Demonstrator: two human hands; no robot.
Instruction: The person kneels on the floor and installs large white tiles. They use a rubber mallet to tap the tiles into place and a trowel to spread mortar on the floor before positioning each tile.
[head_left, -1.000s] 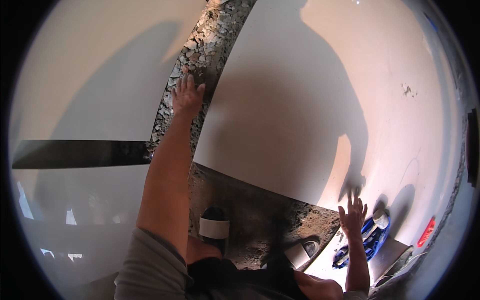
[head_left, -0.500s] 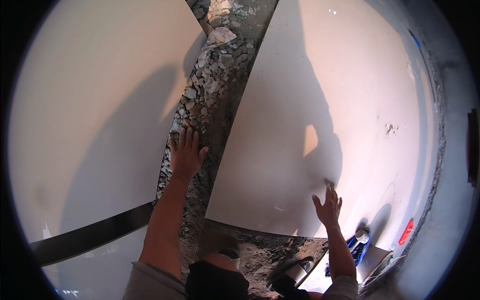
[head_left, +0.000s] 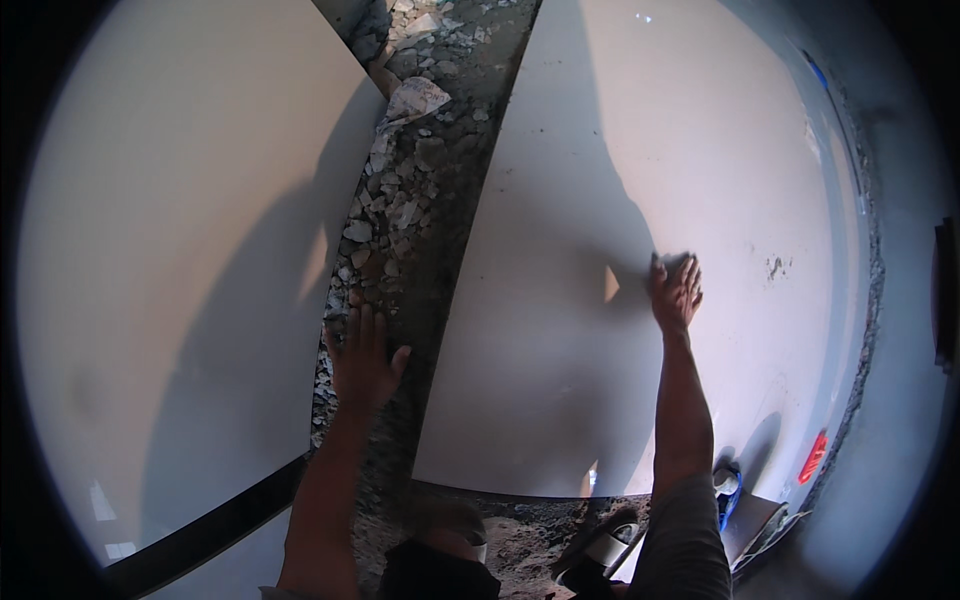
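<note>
Grey cloth of a sleeve (head_left: 685, 540) wraps the right arm at the lower edge of the frame, beside a pale-banded sandal (head_left: 605, 548) on brown dirt (head_left: 525, 532). At lower right stands a blue item (head_left: 732, 508) with a white rounded piece (head_left: 724, 482) at its top; whether the blue item is a container, and what it might hold, cannot be told. A red object (head_left: 813, 458) sits near the right rim.

Left of centre, in the lower half, the left hand (head_left: 366, 368) is stretched out, fingers straight and thumb apart, over a strip of rubble (head_left: 402, 215); whether it touches the stones is unclear. Right of centre, the right hand (head_left: 679, 293) is also extended, fingers straight, palm toward the right slab (head_left: 530, 370). That slab, large, pale and smooth, spreads from the middle to the right of the frame. The left slab (head_left: 190, 230) fills the upper left, with a dark gap (head_left: 205, 525) along its lower edge.

Farther up, at top centre, a crumpled, printed sack-like piece (head_left: 418, 100) lies on the rubble near the left slab's corner; any contents are hidden. Grey wall (head_left: 915, 330) borders the far right.
</note>
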